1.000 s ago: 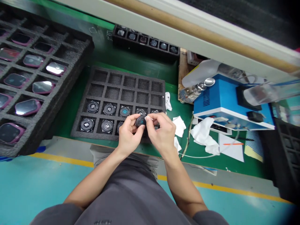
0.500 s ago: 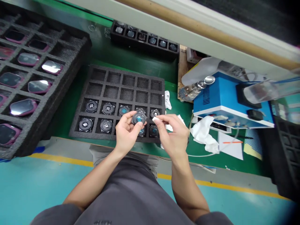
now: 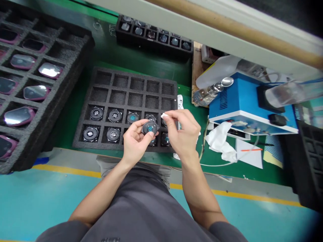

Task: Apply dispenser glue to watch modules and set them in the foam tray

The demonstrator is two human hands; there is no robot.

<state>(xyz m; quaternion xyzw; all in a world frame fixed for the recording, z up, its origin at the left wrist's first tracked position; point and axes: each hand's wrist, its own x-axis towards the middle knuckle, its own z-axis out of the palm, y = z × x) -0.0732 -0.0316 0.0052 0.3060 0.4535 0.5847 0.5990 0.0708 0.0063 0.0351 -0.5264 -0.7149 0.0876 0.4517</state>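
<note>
Between the thumb and fingers of my left hand (image 3: 136,143) is a round black watch (image 3: 149,128), its face turned up and showing a small blue mark. My right hand (image 3: 183,132) pinches a small white wad of wiping cloth (image 3: 164,115), held to the right of the watch and apart from it. Both hands are over the near right part of a black foam tray (image 3: 117,71). Round watches such as this one (image 3: 91,133) lie in the tray's two near rows. My hands partly hide several of the right-hand ones.
At left stands a foam tray (image 3: 75,60) of pink-edged devices. Another foam tray (image 3: 153,43) is at the back. To the right are a blue machine (image 3: 234,97), a metal-topped bottle (image 3: 209,90), crumpled white cloth (image 3: 219,137) and a paper with an orange stick (image 3: 252,150).
My right hand has lifted up and slightly left with the white cloth. My left hand holds the watch in nearly the same place. The camera view has shifted slightly.
</note>
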